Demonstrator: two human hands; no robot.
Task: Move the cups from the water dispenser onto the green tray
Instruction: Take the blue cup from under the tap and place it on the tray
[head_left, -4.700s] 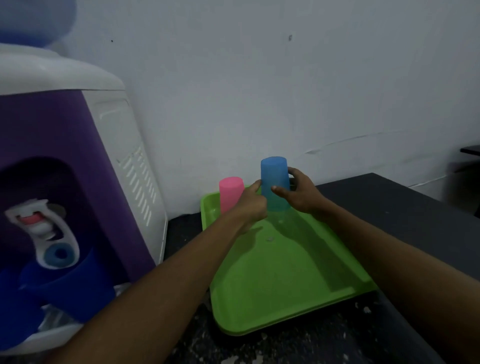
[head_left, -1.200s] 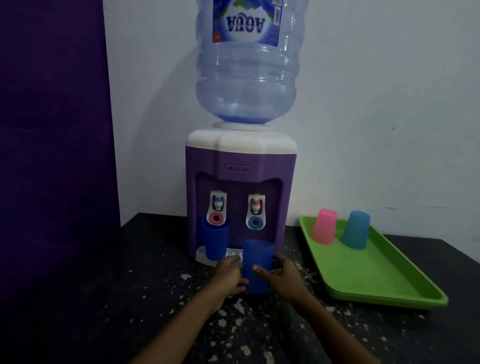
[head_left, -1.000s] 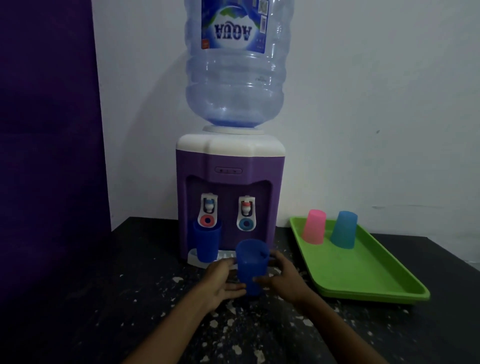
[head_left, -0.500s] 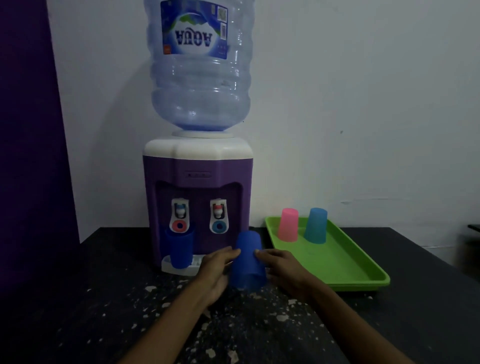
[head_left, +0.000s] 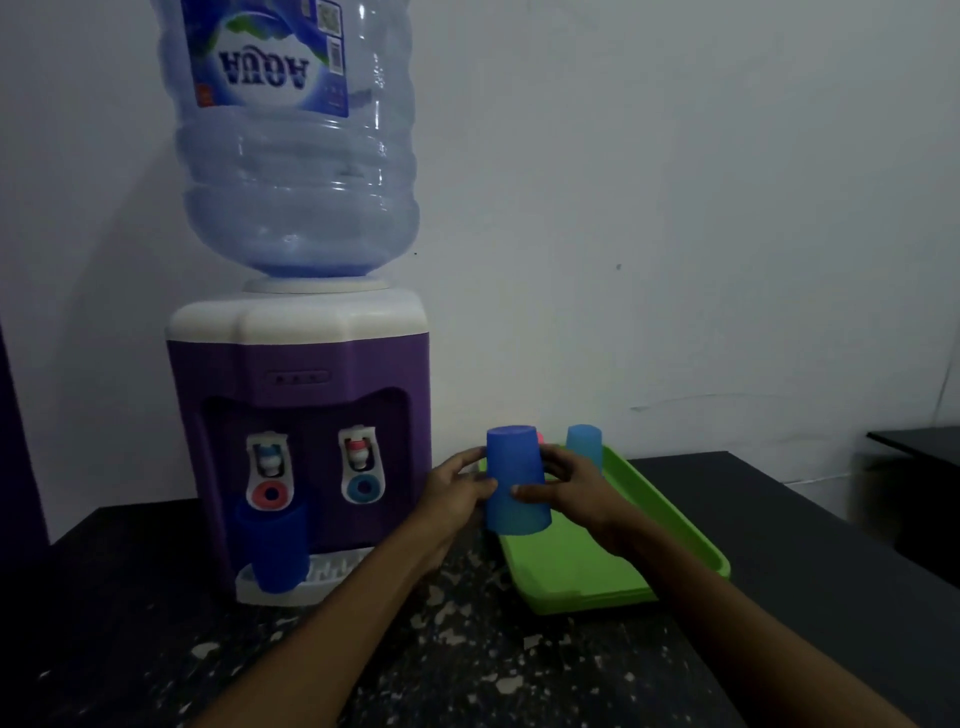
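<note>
Left hand (head_left: 457, 488) and right hand (head_left: 566, 488) clasp an upside-down blue cup (head_left: 514, 478) between them, over the green tray's (head_left: 675, 535) nine-o'clock edge.

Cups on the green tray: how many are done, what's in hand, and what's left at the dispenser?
Two look done: a light blue cup stands upside down at the far end of the green tray, with a pink cup mostly hidden beside it. In hand: the left hand and right hand hold a blue cup upside down over the tray's near-left edge. Left: one dark blue cup under the dispenser's left tap.
</note>
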